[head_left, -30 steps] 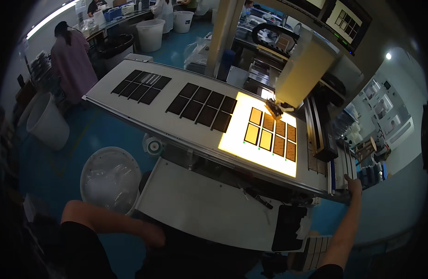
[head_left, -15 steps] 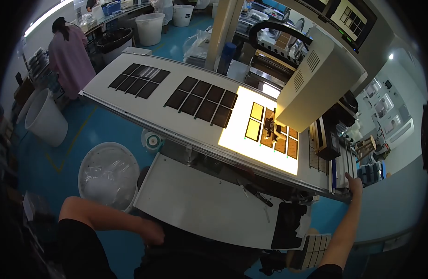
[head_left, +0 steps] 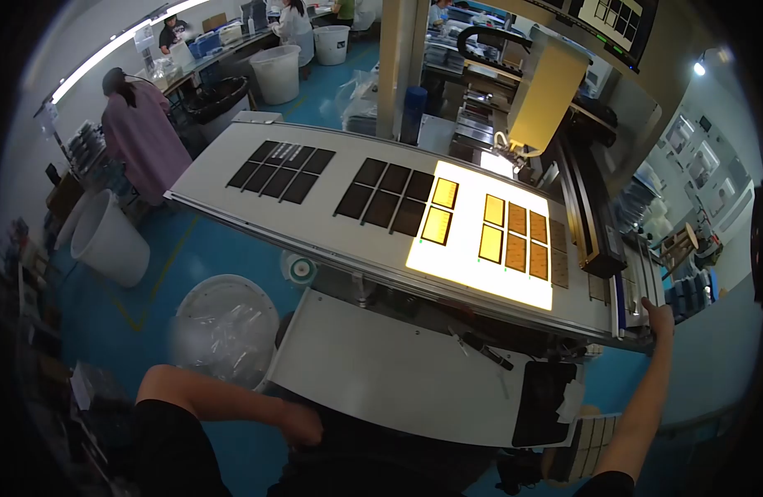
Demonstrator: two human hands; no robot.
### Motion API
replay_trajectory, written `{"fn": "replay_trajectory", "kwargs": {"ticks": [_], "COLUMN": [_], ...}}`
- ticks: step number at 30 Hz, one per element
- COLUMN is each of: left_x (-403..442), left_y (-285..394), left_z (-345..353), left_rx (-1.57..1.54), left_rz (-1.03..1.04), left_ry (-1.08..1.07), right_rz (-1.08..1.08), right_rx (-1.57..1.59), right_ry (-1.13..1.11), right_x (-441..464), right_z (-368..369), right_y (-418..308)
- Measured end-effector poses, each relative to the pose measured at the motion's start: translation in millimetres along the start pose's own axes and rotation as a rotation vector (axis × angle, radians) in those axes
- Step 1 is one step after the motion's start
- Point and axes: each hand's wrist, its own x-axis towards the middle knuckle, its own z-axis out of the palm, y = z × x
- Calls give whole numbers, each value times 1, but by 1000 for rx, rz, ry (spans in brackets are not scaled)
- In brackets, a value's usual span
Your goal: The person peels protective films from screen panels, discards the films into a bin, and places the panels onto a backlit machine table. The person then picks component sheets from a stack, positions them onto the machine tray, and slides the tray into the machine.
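My right hand (head_left: 659, 319) is at the right end of the conveyor (head_left: 257, 214), closed around its end rail with the thumb on top. My left hand (head_left: 303, 425) rests low by my lap, beside the grey shelf's near edge; its fingers are hidden against dark clothing. Dark gridded panels lie in a row on the pale belt: one at the far left (head_left: 280, 171), a middle panel (head_left: 381, 195) partly lit, and another panel (head_left: 516, 234) glowing yellow and orange in the bright light patch (head_left: 447, 265). A machine head (head_left: 547, 91) with a small pick-up tool (head_left: 511, 149) hangs at the belt's back edge.
Below the belt, a grey shelf (head_left: 381, 364) carries a pen-like tool (head_left: 489, 352) and a black pad (head_left: 544, 406). A white bin (head_left: 224, 331) of clear plastic stands left. A person in a pink coat (head_left: 145, 132) and others work behind. A monitor (head_left: 617, 21) hangs above.
The machine head has swung back from over the lit panel to the belt's far edge. The panels have shifted right, bringing the middle one partly into the light. My hands keep their places.
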Motion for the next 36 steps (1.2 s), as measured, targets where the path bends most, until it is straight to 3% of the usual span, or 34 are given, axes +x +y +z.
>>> {"fn": "replay_trajectory", "kwargs": {"ticks": [19,36], "left_x": [-4,3], "left_y": [2,3], "left_z": [9,-1], "left_rx": [18,-28], "left_rz": [49,-7], "left_ry": [132,35], "right_rz": [-11,19], "right_rx": [-11,32], "right_ry": [85,66], "right_x": [6,-7], "right_z": [10,4], "right_y": [10,2]}}
